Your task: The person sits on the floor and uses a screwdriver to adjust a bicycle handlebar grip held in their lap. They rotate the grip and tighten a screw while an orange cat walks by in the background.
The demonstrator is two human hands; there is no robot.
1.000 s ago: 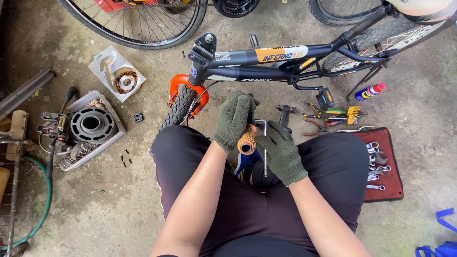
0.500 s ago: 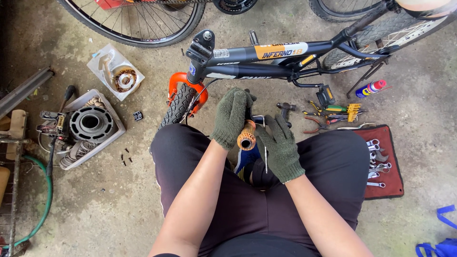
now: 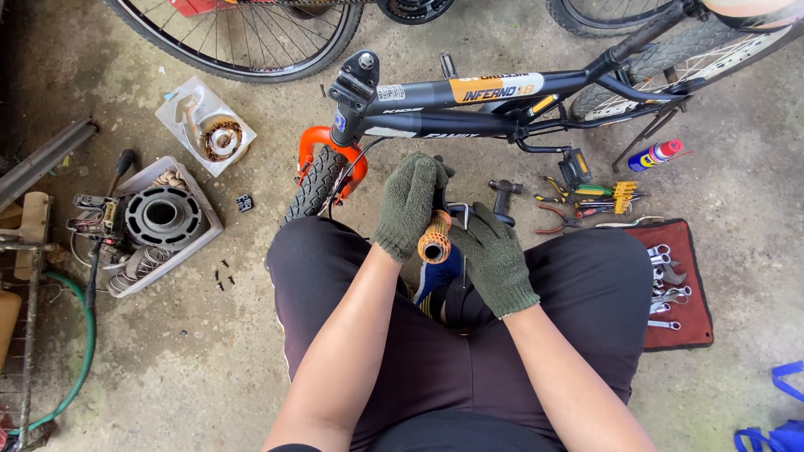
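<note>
Gloved hands on a bike handlebar, above the lap.
The bike (image 3: pixel 469 109) lies on the concrete floor (image 3: pixel 167 351). Left hand (image 3: pixel 408 203) is closed over the orange grip (image 3: pixel 435 238); right hand (image 3: pixel 494 255) curls around the handlebar (image 3: pixel 466 209) beside it.

A: The gloves on the left hand (image 3: pixel 408 203) and right hand (image 3: pixel 494 259) are looking like coarse green knit; the orange grip (image 3: pixel 435 241) is showing ribbed rubber.

B: The bike frame (image 3: pixel 469 105) is gleaming glossy painted metal; the floor (image 3: pixel 201 351) is looking rough concrete.
</note>
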